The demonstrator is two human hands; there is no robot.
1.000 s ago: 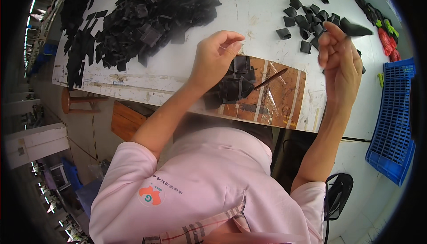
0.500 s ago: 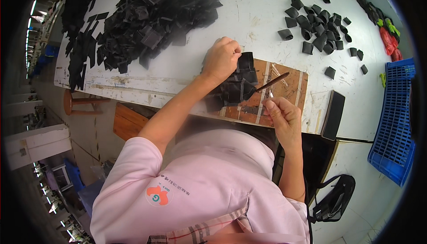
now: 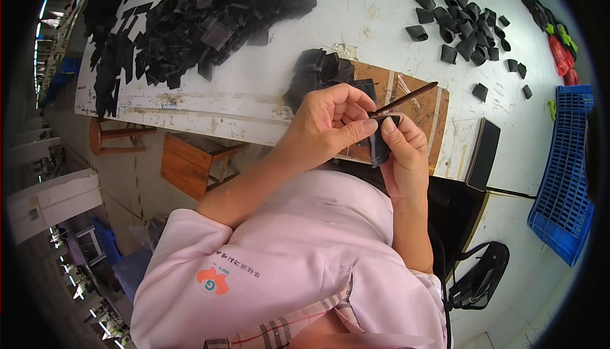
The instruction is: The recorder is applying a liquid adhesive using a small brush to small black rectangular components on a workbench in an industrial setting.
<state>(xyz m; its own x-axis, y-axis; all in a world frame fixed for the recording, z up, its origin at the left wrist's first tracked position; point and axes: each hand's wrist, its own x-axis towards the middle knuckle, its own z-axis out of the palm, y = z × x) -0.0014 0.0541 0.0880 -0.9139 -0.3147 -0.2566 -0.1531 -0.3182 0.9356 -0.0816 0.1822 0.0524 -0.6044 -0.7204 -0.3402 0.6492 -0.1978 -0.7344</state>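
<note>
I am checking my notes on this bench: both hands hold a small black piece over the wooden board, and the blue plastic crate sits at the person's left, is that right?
Not quite. The head view shows the blue plastic crate at the person's right, not left. The rest stands: the left hand and right hand hold the small black piece over the wooden board.

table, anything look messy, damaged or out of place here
Nothing spilled or broken stands out. The white table is scuffed and its near edge worn, with a patched brown board set into it. Black pieces lie in a loose heap and a scattered group. Both hands hold one black piece.
</note>
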